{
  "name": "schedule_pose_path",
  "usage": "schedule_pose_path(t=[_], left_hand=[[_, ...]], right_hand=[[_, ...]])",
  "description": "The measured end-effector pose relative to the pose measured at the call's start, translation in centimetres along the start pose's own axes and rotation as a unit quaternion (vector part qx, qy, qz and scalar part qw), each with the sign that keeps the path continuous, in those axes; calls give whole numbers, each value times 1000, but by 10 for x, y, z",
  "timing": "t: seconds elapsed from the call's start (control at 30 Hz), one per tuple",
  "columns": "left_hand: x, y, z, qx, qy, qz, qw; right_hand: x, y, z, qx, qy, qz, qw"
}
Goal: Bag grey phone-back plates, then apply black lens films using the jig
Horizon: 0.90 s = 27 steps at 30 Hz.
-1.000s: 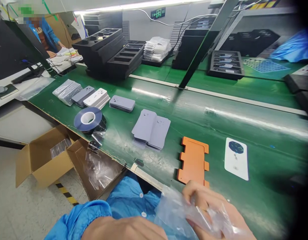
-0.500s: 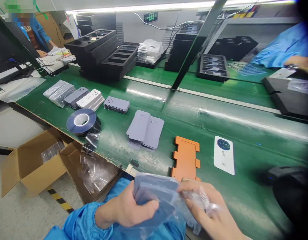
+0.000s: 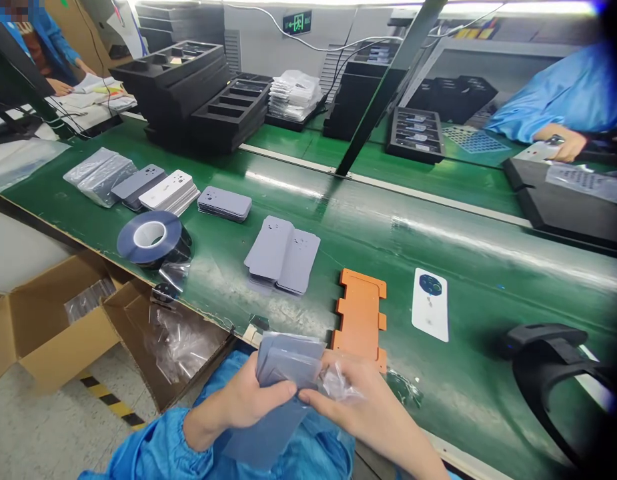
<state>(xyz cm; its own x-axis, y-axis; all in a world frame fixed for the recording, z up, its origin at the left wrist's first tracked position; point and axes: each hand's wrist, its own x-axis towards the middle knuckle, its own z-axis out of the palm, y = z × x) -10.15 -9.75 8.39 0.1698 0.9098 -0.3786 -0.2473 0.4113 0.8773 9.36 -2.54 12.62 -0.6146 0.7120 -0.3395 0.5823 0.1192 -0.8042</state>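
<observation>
At the near edge of the bench (image 3: 368, 220) we have our left grip, the left hand (image 3: 245, 400), clamped on a bundle of bluish-grey sheets (image 3: 291, 360), thumb on the near face, the sheets hanging tilted over our lap. Our right hand (image 3: 361, 393) has its grip closed around crumpled clear plastic (image 3: 341, 383), its thumb by the bundle's right side; whether it also pinches the sheets, we cannot tell. Just beyond our right hand lies an orange fixture (image 3: 361, 313), with a white panel (image 3: 430, 305) flat to its right. Left of the fixture, we see grey panels (image 3: 271, 250) in two overlapping piles, and farther left a roll of film (image 3: 148, 243) near the bench's edge.
</observation>
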Motion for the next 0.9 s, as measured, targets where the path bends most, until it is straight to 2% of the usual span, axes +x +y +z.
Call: schedule_pose_path(t=[0.07,0.17,0.27,0.4,0.5,0.57,0.7,0.77,0.9], left_hand=[[0,-8,-1,-26,-2,-7,1000],[1,-20,-4,-31,37,-40,998],[2,-22,-5,-17,43,-58,997],[5,-20,-6,-8,9,-50,999],[6,-26,-10,8,36,-70,997],[8,-31,-15,13,43,-86,995],[19,-32,-24,-7,-32,-53,998],[22,-29,-26,-1,-50,-41,998],[26,-27,-27,-5,-27,-53,998]], right_hand=[[1,0,2,-6,-9,12,1000],[3,1,7,-13,-12,26,999],[6,6,10,-3,-16,37,999],[11,12,11,72,-40,46,996],[15,15,10,124,-46,41,990],[17,16,10,127,-33,51,990],[20,21,9,96,15,84,992],[23,23,4,84,48,87,992],[37,27,-12,65,89,76,991]])
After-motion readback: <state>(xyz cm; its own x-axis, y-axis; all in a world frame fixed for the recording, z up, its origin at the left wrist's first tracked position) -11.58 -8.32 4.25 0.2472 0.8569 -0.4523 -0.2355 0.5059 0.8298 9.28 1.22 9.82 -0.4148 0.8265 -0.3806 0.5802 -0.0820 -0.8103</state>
